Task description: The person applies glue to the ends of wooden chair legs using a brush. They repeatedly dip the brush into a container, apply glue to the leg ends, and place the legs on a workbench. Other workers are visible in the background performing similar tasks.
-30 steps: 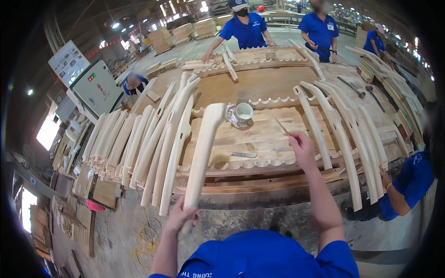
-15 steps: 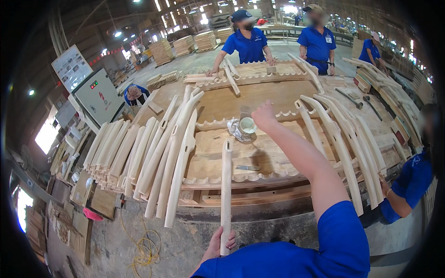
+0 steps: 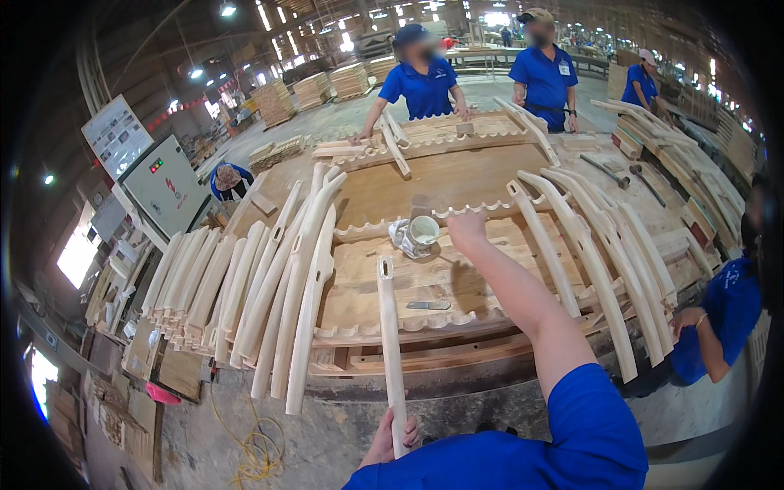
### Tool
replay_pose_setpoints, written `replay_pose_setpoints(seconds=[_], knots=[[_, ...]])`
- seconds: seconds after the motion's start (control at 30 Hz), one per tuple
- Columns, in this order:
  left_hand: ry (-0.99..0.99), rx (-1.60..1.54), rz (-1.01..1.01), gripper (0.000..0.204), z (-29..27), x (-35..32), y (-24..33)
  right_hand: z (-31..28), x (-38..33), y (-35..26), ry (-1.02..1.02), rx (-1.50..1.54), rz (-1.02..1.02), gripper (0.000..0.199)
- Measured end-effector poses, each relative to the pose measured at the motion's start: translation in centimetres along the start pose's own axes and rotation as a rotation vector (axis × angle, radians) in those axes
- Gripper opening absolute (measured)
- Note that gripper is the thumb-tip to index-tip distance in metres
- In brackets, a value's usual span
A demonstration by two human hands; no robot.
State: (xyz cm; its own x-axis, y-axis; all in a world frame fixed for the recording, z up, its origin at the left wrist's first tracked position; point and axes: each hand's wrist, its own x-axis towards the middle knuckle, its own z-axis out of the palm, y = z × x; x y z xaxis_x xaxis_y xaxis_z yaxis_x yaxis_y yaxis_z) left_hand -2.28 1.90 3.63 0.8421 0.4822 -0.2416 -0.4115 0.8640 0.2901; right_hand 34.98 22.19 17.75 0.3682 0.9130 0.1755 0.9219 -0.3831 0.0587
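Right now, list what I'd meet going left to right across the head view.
Bright pink bundle, thin yellow coiled cable, long pale slotted wooden piece, small round white cup, wearer's bare right hand, long dark-headed hammer.

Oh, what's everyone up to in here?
Someone's left hand grips a long wooden piece near its lower end, its slotted end pointing up toward the bench. The right hand is beside a cup of pale stuff; whether it holds anything is hidden. A crumpled cloth sits against the cup, and a blade lies nearer the person. More curved pieces lie on both sides, and a co-worker in blue stands across the bench.
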Motion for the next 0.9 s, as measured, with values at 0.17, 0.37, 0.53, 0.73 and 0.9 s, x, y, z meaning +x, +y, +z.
replay_pose_setpoints(seconds=[0.17,0.37,0.53,0.73,0.9], knots=[[0.023,0.048,-0.014,0.052,-0.1,-0.1,-0.1,1.9,-0.8,0.8,0.02,0.171,0.072,0.015],[0.023,0.102,0.018,0.057,-1.0,0.1,-0.7,4.0,-1.5,0.9,0.032,0.465,0.138,0.018],[0.117,0.117,0.05,0.057,-0.5,0.3,-0.9,7.6,-2.0,1.8,0.096,0.747,0.246,0.022],[0.266,0.239,0.028,0.054,0.8,0.3,-1.0,10.3,-2.4,1.7,0.184,0.913,0.178,0.018],[0.25,0.212,-0.004,0.051,1.1,0.6,-0.9,10.0,-2.9,2.4,0.214,0.932,0.201,0.016]])
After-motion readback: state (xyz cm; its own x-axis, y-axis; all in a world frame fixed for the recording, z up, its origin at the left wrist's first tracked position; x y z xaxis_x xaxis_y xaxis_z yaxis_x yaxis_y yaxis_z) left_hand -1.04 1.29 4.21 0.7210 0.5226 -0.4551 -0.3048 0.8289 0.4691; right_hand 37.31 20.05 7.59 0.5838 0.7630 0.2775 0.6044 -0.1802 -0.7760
